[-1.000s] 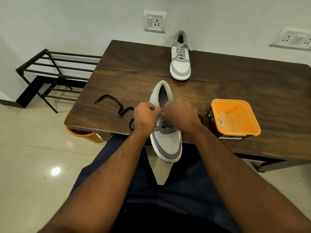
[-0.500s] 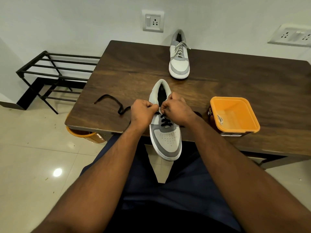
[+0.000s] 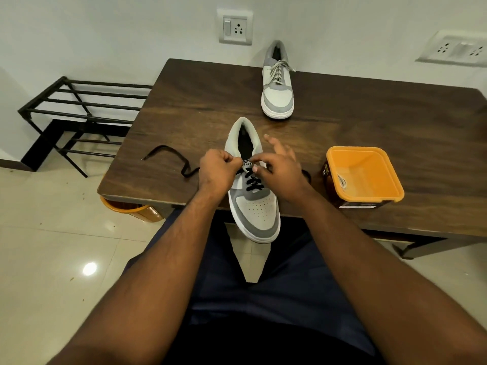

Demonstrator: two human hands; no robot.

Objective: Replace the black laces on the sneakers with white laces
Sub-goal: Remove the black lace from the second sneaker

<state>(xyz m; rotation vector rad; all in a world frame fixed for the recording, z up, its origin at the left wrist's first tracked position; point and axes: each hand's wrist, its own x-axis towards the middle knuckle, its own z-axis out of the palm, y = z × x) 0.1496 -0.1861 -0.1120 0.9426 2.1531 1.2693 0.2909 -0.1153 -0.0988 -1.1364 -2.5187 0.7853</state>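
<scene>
The near grey-and-white suede sneaker [image 3: 253, 204] lies with its toe hanging over the near edge of the dark wooden table [image 3: 369, 122], the black flat lace [image 3: 252, 181] crossed only through its lower eyelets. The left hand [image 3: 216, 172] is curled tight at the sneaker's left eyelet row, apparently pinching the lace. The right hand [image 3: 280, 164] pinches at the top crossing with thumb and forefinger, its other fingers spread. To unlace cleanly, I would steady the tongue and draw each crossing out evenly, one side at a time. One loose lace end trails off to the left. To the right sits an orange square plastic tub [image 3: 365, 175]. Farther off stands the second sneaker with pale laces [image 3: 278, 88].
</scene>
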